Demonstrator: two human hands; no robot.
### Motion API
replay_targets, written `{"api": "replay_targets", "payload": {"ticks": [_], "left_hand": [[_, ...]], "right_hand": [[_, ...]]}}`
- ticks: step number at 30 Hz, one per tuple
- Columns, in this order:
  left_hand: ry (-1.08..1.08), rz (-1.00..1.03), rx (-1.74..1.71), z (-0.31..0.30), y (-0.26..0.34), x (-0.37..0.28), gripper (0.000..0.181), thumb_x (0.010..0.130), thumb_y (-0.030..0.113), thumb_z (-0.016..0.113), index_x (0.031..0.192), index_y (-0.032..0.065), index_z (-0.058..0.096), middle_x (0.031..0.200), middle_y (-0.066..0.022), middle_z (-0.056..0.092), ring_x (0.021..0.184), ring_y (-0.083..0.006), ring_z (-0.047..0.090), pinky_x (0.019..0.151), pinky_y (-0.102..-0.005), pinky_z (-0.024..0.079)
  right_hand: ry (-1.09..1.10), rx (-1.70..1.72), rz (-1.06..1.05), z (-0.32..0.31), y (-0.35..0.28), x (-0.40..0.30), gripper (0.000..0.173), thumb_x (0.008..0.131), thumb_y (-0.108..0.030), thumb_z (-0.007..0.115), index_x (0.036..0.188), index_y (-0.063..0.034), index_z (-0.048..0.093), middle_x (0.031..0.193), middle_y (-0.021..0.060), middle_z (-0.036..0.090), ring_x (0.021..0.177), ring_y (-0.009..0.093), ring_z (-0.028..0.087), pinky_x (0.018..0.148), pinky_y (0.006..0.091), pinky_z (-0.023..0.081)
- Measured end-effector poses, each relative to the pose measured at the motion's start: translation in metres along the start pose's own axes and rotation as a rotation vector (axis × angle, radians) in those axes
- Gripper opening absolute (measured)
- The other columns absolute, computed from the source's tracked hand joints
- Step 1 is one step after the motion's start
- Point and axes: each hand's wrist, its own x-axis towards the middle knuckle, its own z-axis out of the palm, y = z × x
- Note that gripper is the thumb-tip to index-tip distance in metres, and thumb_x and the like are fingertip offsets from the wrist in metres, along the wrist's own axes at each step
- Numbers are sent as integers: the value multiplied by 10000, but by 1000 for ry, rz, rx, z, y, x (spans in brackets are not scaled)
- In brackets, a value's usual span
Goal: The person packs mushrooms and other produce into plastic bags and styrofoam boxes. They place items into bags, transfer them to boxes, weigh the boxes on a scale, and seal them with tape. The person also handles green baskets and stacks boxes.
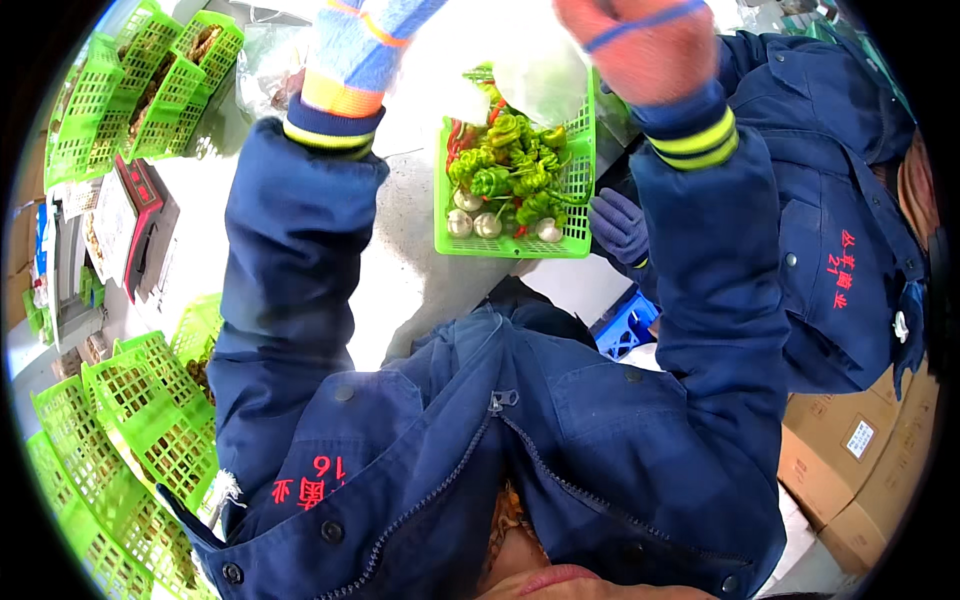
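Note:
My left hand [375,37], in a blue and orange knit glove with an orange band, is raised at the top edge; its fingers are cut off or lost in glare. Opposite it is my right hand [645,45], in a blurred reddish glove with a blue band, its fingertips also hidden. Whitish translucent plastic [544,82] shows between them, over the far part of a green plastic basket [517,246]. Inside the basket lie wrinkled green peppers [517,154], thin red peppers [454,142] and several round white garlic bulbs or mushrooms [487,225].
A co-worker in a navy jacket [832,187] stands at the right, a gloved hand [619,225] beside the basket. Green baskets [165,82] of brown goods line the left. A red-edged scale [139,217], a blue crate [626,326] and cardboard boxes [840,450] are nearby.

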Motion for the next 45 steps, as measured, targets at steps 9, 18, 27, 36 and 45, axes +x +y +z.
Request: {"api": "replay_targets", "payload": {"ticks": [9,18,27,36,45], "left_hand": [[66,695,1350,-61,41,-7,199,767,42,539,949,56,618,864,-53,615,769,-161,580,725,-269,446],[365,-132,615,-122,-15,-111,402,696,-82,448,1056,40,577,946,-3,568,691,-33,459,604,-152,375],[705,202,631,-127,48,-123,180,749,-35,514,912,-27,589,829,-59,593,724,-112,548,664,-218,440],[730,737,803,-122,124,-129,164,795,95,462,834,-37,551,745,-99,573,701,-155,549,640,-252,443],[509,414,679,-68,104,-121,253,791,136,408,873,-67,535,759,-109,551,667,-160,528,575,-233,418]], "right_hand": [[-70,829,498,10,7,2,118,781,-107,563,859,-20,578,734,57,588,678,130,542,607,243,433],[-659,314,474,86,40,-162,325,789,-103,461,1102,-127,546,1032,139,569,889,307,557,752,367,455],[-821,746,420,47,-85,-209,409,714,-78,503,1123,-74,521,1104,183,532,941,323,540,830,374,432],[-817,566,472,19,-53,-235,268,705,-88,519,959,-29,582,953,144,587,911,300,549,811,360,434],[-897,450,432,23,-63,-225,177,719,-161,527,842,-55,597,820,133,608,757,282,591,697,376,473]]}}
